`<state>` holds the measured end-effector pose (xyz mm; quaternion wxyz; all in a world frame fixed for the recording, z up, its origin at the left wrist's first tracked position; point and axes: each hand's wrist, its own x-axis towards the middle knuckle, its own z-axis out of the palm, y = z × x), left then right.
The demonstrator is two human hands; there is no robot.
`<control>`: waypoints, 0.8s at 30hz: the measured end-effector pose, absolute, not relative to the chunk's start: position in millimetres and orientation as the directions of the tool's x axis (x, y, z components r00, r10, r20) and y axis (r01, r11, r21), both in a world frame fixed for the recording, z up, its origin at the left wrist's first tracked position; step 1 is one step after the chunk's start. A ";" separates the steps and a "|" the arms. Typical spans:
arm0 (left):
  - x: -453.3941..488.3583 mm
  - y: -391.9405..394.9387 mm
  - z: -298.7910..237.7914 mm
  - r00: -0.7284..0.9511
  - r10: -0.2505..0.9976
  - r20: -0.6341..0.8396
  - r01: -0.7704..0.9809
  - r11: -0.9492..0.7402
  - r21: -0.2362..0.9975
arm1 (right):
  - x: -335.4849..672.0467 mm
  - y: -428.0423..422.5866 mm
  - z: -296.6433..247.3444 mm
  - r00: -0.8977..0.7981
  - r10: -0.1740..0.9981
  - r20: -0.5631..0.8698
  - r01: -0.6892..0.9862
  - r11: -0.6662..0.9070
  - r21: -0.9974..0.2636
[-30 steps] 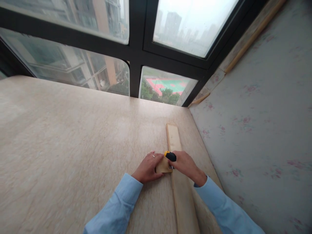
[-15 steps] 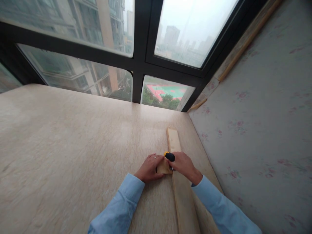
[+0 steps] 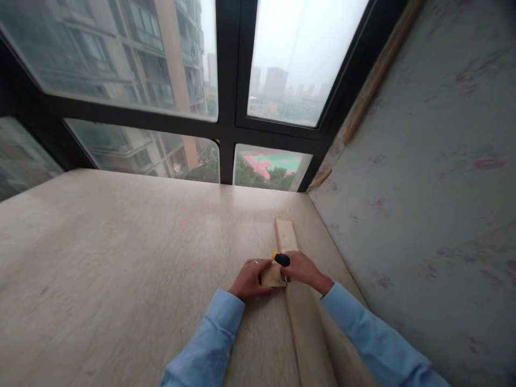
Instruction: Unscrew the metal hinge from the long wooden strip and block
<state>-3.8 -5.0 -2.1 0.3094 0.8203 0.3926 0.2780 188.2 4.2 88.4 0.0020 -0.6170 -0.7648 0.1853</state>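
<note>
A small wooden block (image 3: 272, 275) lies against the left edge of a long wooden board (image 3: 310, 333). My left hand (image 3: 250, 280) is closed on the block, thumb at its near side and fingers at its far side. My right hand (image 3: 303, 267) grips a screwdriver (image 3: 281, 259) with a black and yellow handle, which sticks up out of the fist. Below that fist, a small metal piece (image 3: 286, 279) shows where block and board meet. The fingers hide most of it, and the screwdriver's tip cannot be made out.
Board and block rest on a wide beige marble-like sill (image 3: 141, 258). A dark window frame (image 3: 226, 129) stands along the far edge. On the right rises a wall (image 3: 423, 215) with floral paper, and a strip of wood trim (image 3: 368, 102) runs up beside the window.
The view has tilted up slightly, showing more of the window. Both hands keep their hold on the block and the screwdriver, with hardly any shift against the board.
</note>
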 end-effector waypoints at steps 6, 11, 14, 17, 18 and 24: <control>-2.2 -7.0 0.9 0.516 0.832 0.202 0.496 -0.482 0.722 | 191.0 3.3 80.2 -0.261 0.948 -0.179 0.924 0.192 -0.330; -0.9 -7.0 1.8 0.500 0.840 0.211 0.502 -0.479 0.720 | 189.4 2.2 80.6 -0.275 0.946 -0.173 0.931 0.217 -0.293; -0.5 -7.1 1.6 0.482 0.853 0.199 0.510 -0.458 0.728 | 188.0 1.7 82.9 -0.231 0.963 -0.140 0.942 0.185 -0.282; -0.7 -6.6 0.6 0.466 0.867 0.178 0.513 -0.429 0.743 | 184.8 1.2 83.1 -0.163 0.980 -0.116 0.964 0.132 -0.232; -0.9 -6.4 -0.1 0.464 0.868 0.175 0.511 -0.424 0.748 | 183.5 1.3 82.3 -0.143 0.982 -0.122 0.972 0.116 -0.206; -1.4 -4.8 -6.4 0.442 0.878 0.185 0.506 -0.414 0.757 | 181.9 6.6 76.8 -0.150 0.966 -0.209 0.982 0.122 -0.141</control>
